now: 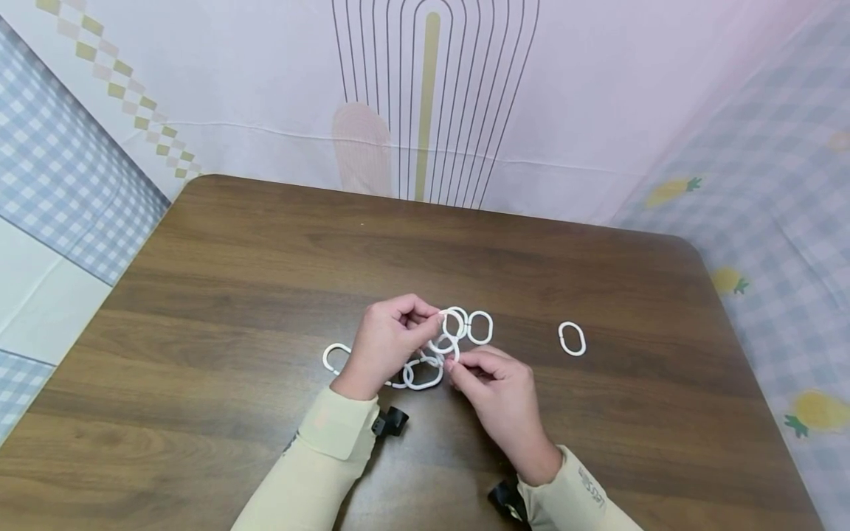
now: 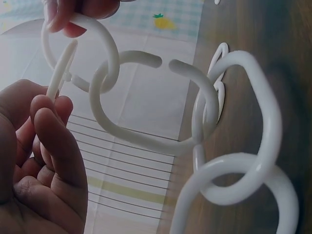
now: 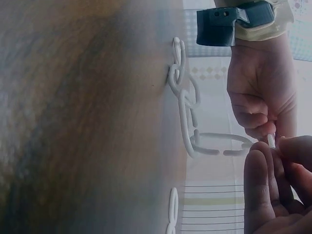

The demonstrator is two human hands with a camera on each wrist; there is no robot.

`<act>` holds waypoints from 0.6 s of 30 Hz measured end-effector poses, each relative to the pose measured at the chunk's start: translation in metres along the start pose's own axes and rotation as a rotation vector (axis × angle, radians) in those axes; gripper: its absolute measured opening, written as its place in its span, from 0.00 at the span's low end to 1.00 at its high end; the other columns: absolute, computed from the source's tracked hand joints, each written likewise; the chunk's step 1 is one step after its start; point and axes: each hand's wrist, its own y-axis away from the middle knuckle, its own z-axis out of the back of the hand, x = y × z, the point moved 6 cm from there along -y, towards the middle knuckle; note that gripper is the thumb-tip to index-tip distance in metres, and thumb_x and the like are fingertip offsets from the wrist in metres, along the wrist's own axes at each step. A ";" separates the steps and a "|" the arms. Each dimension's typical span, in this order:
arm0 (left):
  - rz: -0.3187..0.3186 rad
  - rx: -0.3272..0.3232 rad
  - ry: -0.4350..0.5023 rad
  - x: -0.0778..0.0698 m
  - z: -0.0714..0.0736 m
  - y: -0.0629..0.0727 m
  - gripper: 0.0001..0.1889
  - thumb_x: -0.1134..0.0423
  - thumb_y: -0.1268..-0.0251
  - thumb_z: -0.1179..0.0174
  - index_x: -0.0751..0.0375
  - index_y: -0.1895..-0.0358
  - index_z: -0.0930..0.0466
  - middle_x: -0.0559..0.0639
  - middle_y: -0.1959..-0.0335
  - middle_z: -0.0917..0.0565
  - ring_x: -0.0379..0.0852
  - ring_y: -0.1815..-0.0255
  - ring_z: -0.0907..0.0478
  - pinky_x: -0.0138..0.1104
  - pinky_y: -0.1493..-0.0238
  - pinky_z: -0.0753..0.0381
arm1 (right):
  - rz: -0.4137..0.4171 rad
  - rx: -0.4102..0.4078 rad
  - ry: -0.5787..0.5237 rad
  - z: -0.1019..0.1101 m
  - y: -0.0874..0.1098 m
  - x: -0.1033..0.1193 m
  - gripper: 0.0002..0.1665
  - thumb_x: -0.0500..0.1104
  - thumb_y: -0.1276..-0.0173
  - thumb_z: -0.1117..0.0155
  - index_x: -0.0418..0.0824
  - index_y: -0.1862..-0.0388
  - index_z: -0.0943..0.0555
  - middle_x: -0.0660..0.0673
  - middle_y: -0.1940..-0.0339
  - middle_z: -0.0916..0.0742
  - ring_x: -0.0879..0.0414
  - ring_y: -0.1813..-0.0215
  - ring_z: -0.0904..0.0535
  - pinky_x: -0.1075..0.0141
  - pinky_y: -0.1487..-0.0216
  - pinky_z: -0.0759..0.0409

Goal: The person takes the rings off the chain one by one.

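White plastic oval links, each with a small gap, make up a chain (image 1: 421, 388) on the table between my hands. Pinched between thumb and fingers of my left hand (image 1: 390, 335) is a single link (image 2: 58, 75), seen edge-on in the left wrist view. My right hand (image 1: 498, 383) grips the chain's end link (image 2: 113, 48), lifting that end off the tabletop. The two held links meet at the fingertips, overlapping in the left wrist view. More of the chain trails leftward, partly hidden behind my left wrist.
Just beyond my hands, loose white links (image 1: 491, 328) lie on the brown wooden table (image 1: 265, 258). Another loose link (image 1: 561, 339) lies apart to the right. Patterned cloth (image 1: 265, 74) hangs behind the table. Both sleeved wrists wear black camera mounts (image 1: 392, 422).
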 end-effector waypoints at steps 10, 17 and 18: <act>-0.030 -0.026 -0.067 0.000 0.004 -0.001 0.02 0.66 0.40 0.31 0.60 0.67 0.11 0.45 0.77 0.16 0.39 0.77 0.26 0.26 0.76 0.30 | -0.023 -0.013 -0.074 0.002 0.000 -0.002 0.05 0.31 0.40 0.25 0.39 0.72 0.10 0.48 0.75 0.13 0.62 0.73 0.18 0.73 0.70 0.19; -0.023 -0.011 -0.085 0.002 0.004 -0.001 0.01 0.67 0.41 0.31 0.60 0.66 0.11 0.45 0.75 0.15 0.39 0.76 0.25 0.27 0.75 0.29 | -0.020 -0.032 -0.095 0.004 0.000 -0.002 0.04 0.30 0.41 0.25 0.38 0.71 0.11 0.46 0.74 0.13 0.62 0.73 0.16 0.72 0.70 0.18; -0.023 -0.009 -0.088 0.002 0.004 -0.001 0.01 0.67 0.41 0.31 0.59 0.66 0.11 0.45 0.75 0.15 0.39 0.76 0.25 0.27 0.75 0.28 | -0.019 -0.035 -0.096 0.005 0.000 -0.002 0.04 0.30 0.41 0.25 0.38 0.71 0.11 0.46 0.73 0.13 0.62 0.73 0.16 0.72 0.70 0.18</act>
